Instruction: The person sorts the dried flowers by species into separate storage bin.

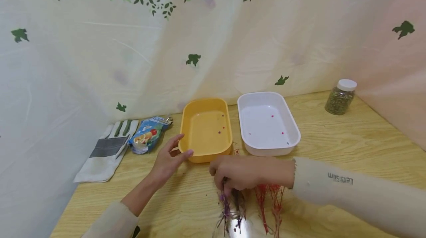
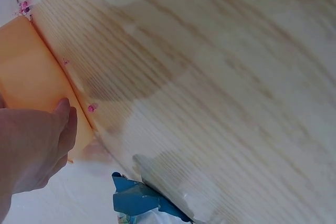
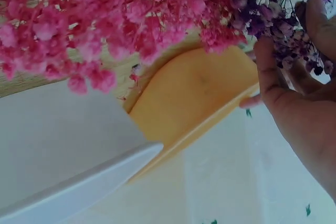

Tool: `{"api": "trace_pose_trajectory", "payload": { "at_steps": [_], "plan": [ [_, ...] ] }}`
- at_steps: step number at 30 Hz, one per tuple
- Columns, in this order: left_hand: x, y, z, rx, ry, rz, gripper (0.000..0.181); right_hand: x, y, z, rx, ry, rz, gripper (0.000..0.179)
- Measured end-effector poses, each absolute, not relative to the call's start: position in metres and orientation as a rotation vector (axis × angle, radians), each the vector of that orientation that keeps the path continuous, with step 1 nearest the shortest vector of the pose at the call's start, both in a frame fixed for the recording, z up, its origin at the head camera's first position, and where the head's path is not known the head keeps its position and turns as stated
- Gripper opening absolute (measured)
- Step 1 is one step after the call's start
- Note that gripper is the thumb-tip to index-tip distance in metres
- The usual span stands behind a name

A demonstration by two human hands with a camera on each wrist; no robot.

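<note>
My left hand point(image 1: 168, 162) holds the near left corner of the yellow tray point(image 1: 206, 155), thumb at the front rim. In the left wrist view its fingers point(image 2: 65, 124) lie against the tray's outer wall. Just in front of that tray, my right hand point(image 1: 237, 173) reaches down with curled fingers to a bunch of purple dried flowers point(image 1: 226, 212). The right wrist view has the purple blossoms point(image 3: 268, 19) between thumb and fingers. Beside them lie pinkish-red dried flowers point(image 1: 263, 208), partly hidden under the right forearm; their blossoms point(image 3: 136, 9) fill the top of the right wrist view.
A white tray point(image 1: 296, 134) stands right of the yellow one; both contain a few tiny blossom bits. At the left are a white and grey glove point(image 1: 103, 160) and a blue packet point(image 1: 141, 143). A white-lidded jar point(image 1: 339, 101) stands far right, by the hanging cloth point(image 1: 213, 79).
</note>
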State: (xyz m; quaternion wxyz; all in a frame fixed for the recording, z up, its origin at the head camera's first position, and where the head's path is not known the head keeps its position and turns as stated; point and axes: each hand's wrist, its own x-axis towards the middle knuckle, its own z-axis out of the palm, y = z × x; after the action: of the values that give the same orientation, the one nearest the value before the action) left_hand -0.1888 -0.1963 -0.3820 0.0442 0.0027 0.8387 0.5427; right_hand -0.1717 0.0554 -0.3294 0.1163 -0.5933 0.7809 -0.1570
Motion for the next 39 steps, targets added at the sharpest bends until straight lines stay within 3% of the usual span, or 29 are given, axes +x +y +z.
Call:
{"api": "trace_pose_trajectory", "payload": {
  "at_steps": [15, 39],
  "plan": [
    [-0.189, -0.196, -0.382, 0.006, 2.572, 1.651, 0.069, -0.175, 0.072, -0.303, -1.620, 2.368, -0.791, 0.003],
    [-0.190, -0.197, -0.382, 0.030, 2.568, 1.657, 0.069, -0.192, 0.073, -0.296, -1.611, 2.494, -0.867, 0.003]
  ]
}}
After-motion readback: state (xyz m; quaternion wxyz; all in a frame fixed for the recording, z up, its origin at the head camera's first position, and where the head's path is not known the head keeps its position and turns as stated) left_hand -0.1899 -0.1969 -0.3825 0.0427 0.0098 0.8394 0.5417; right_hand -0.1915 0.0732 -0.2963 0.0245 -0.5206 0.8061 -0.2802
